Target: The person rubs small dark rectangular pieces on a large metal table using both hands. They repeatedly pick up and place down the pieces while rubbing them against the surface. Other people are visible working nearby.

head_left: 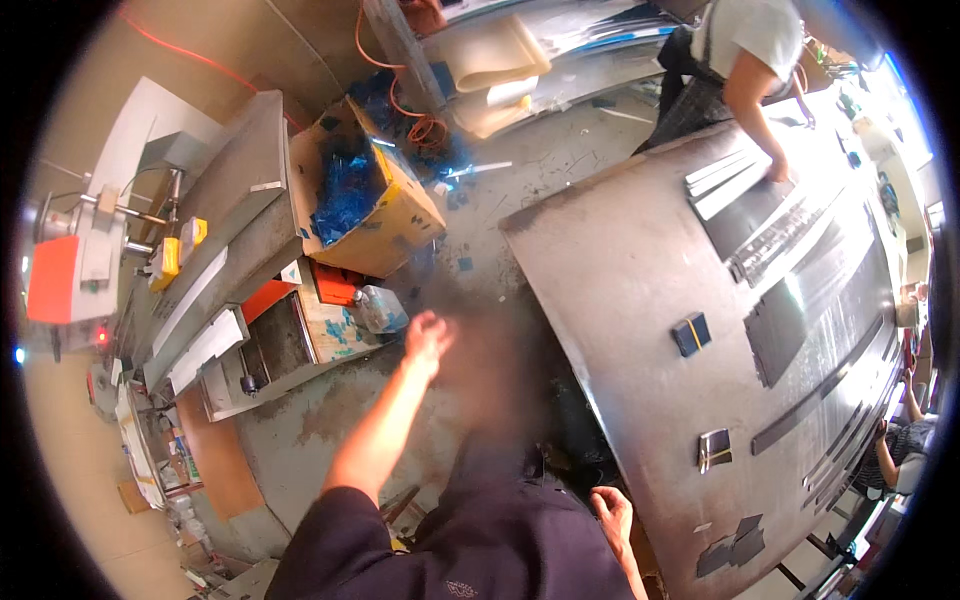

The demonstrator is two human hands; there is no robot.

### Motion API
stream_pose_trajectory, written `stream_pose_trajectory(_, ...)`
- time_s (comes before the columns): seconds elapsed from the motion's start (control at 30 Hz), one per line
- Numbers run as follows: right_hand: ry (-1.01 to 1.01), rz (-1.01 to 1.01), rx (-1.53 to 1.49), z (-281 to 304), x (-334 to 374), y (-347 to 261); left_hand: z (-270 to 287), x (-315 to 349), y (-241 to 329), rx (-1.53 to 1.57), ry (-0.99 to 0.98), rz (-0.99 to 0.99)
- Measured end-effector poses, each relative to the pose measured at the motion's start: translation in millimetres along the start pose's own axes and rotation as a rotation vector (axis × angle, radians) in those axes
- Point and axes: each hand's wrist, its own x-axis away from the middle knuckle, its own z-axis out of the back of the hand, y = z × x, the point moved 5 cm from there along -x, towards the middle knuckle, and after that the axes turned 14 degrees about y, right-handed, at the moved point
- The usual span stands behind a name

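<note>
My left hand [428, 340] is stretched forward over the floor, its fingers loosely bent and apart, with nothing visible in it. Just beyond it, a clear plastic bottle [381, 309] lies by the end of the low workbench. My right hand [613, 515] hangs low beside the near left edge of the big metal-topped table [590, 270]. Its fingers are half curled and appear to hold nothing. On that table lie a banded stack of dark pieces [691, 334], another small banded bundle [714, 451] and some loose dark sheets [733, 550]. A blurred patch hides the floor right of my left hand.
A cardboard box [408, 200] full of blue film stands ahead on the left, beside a bench with a metal machine [150, 235]. At the table's far side a person [745, 70] reaches over pale strips [722, 185]. Scraps and an orange hose [428, 130] lie on the floor.
</note>
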Motion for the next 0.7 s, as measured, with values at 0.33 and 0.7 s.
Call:
stream_pose_trajectory(0.33, 0.034, -0.270, -0.054, -74.4, 10.3, -50.9, 32.9, -299.0, 392.8, -0.244, 0.643, -0.523)
stream_pose_trajectory(0.7, 0.136, -0.195, 0.161, -58.0, -22.0, -85.8, -84.9, -32.4, 65.1, -0.425, 0.023, -0.152)
